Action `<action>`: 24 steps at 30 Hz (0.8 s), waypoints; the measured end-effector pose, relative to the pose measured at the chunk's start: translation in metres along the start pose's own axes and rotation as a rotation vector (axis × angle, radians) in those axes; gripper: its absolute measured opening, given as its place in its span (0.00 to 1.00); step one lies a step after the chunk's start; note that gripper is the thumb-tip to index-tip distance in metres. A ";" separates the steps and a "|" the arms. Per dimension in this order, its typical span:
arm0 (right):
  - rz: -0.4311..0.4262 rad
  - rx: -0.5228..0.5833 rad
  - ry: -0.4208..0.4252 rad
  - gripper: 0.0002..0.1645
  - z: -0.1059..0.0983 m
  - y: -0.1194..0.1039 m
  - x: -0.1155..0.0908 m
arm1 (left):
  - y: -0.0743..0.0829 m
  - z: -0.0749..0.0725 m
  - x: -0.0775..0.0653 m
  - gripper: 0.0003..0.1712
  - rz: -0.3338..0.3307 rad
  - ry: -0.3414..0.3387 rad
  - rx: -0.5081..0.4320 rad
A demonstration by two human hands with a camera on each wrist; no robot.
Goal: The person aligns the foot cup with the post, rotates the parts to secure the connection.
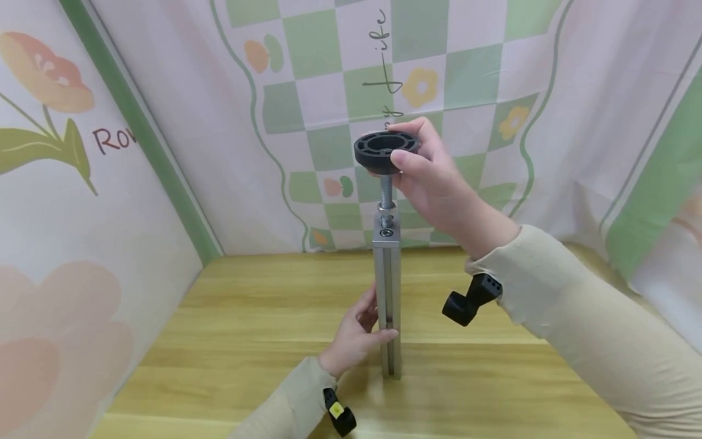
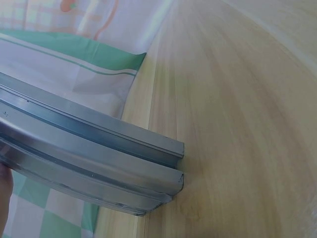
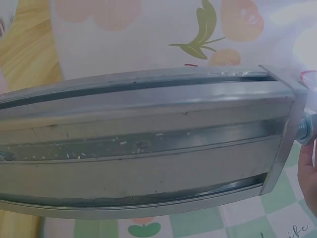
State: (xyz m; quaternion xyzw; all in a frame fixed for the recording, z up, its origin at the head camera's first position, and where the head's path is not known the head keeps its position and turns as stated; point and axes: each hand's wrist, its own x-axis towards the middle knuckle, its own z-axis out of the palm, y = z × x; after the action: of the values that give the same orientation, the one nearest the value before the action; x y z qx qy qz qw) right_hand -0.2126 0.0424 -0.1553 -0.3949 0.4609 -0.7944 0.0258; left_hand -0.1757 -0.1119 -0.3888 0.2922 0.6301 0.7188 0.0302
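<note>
An aluminium profile (image 1: 389,286) with grooved sides stands upright over the table, an end plate (image 1: 386,238) on its top. From that plate rises a threaded rod (image 1: 386,190) with a nut (image 1: 387,210), topped by a round black foot (image 1: 375,161). My right hand (image 1: 439,183) grips the foot's rim, thumb in front. Lower down, my left hand (image 1: 351,338) holds the profile from the left, thumb across its near face. In the left wrist view the profile's lower end (image 2: 163,173) meets or nearly meets the tabletop; I cannot tell which.
The wood-patterned table (image 1: 263,305) spreads around the profile. Printed curtains (image 1: 307,122) hang behind and at both sides, close to the table's edges. Black camera mounts (image 1: 468,300) sit at both wrists.
</note>
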 end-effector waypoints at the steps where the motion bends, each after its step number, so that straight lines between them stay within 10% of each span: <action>1: -0.001 -0.027 0.010 0.22 0.001 0.000 -0.001 | 0.000 0.000 0.000 0.52 -0.002 0.000 0.002; 14: -0.139 -0.316 0.214 0.24 0.020 -0.001 -0.010 | 0.002 0.000 0.000 0.52 -0.021 -0.003 0.007; 24: -0.136 0.070 0.060 0.44 -0.003 0.015 -0.005 | 0.000 0.000 -0.001 0.50 -0.006 -0.012 -0.001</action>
State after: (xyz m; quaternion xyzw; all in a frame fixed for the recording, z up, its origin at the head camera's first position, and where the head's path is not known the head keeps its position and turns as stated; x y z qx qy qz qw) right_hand -0.2163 0.0383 -0.1704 -0.4001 0.4056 -0.8214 -0.0285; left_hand -0.1744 -0.1124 -0.3892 0.2946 0.6303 0.7174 0.0364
